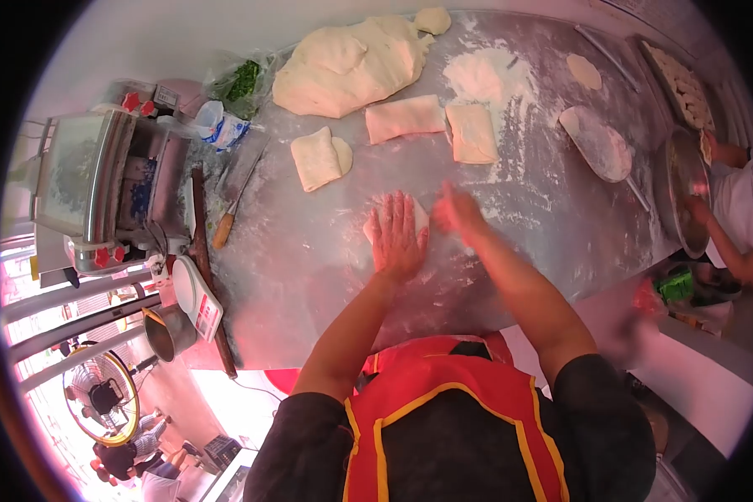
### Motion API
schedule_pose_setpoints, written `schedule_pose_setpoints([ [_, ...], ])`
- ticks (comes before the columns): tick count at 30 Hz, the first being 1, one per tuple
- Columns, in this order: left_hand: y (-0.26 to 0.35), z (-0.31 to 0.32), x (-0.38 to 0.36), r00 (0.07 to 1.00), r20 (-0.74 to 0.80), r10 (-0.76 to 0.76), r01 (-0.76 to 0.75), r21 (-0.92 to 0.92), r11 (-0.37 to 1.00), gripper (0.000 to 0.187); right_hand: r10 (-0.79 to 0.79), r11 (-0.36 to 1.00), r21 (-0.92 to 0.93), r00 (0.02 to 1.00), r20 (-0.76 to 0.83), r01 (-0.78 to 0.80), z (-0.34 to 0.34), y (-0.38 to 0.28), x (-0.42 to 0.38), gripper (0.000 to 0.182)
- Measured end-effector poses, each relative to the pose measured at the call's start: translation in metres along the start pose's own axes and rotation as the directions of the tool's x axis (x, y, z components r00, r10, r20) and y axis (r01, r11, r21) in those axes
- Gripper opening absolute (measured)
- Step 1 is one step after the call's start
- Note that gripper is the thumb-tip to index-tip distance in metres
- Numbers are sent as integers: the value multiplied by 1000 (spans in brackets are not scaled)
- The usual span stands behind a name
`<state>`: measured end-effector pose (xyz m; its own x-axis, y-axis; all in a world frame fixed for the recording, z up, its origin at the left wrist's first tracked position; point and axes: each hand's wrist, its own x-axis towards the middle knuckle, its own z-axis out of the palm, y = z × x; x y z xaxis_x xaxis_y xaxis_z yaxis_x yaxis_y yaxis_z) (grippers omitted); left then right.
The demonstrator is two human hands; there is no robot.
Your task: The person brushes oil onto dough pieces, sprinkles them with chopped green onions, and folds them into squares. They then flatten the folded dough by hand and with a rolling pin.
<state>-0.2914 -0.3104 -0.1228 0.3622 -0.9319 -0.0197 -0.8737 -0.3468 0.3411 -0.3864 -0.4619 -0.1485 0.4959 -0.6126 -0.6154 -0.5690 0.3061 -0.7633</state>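
Note:
My left hand (399,236) lies flat, fingers stretched out, on a small piece of dough (421,216) that shows around its edges. Just right of it, my right hand (460,213) is smeared by motion, so its fingers cannot be made out. Beyond my hands lie a folded dough rectangle (404,119), a squarish folded piece (472,134) and another folded piece (314,161) with a rounded bit of dough under its right side. A large mound of dough (343,71) rests at the back, a small dough lump (432,20) beside it.
Loose flour (481,75) is heaped on the metal table (309,276). A flour scoop (598,144) lies right. Left stand a dough-rolling machine (84,176), a wooden-handled tool (224,229), a long stick (199,217) and a scale (197,293). Another person holds a metal bowl (684,192) at far right.

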Motion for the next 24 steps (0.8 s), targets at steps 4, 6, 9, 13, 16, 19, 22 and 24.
schedule_pose_setpoints([
  [4,0,1,-2,1000,-16,-4,4,-1,1000,69,-38,964,264,998,39,27,22,-31,9,72],
  [6,4,-5,0,999,27,-39,38,28,999,70,-247,924,-321,965,-89,207,39,-45,-8,72],
  [9,1,-3,-1,1000,-4,12,-12,32,999,70,-159,963,-239,980,-123,126,49,-42,-9,66],
  [13,-12,-11,-15,987,-151,-57,26,-196,980,63,-218,935,-301,974,-62,190,22,-52,-8,51],
  [16,-34,-23,-44,921,-128,-368,224,-599,769,54,-376,923,-105,926,-35,371,26,-52,-36,32],
  [19,-50,-27,-49,885,198,-421,396,-797,457,47,-329,937,97,941,-80,335,50,8,-49,29],
  [22,-61,-41,-23,919,85,-386,306,-771,558,48,15,950,311,999,-33,-4,55,27,-96,31],
  [24,-59,-39,-23,919,-208,-335,165,-568,806,56,-2,978,207,998,-65,15,46,30,-101,33],
])
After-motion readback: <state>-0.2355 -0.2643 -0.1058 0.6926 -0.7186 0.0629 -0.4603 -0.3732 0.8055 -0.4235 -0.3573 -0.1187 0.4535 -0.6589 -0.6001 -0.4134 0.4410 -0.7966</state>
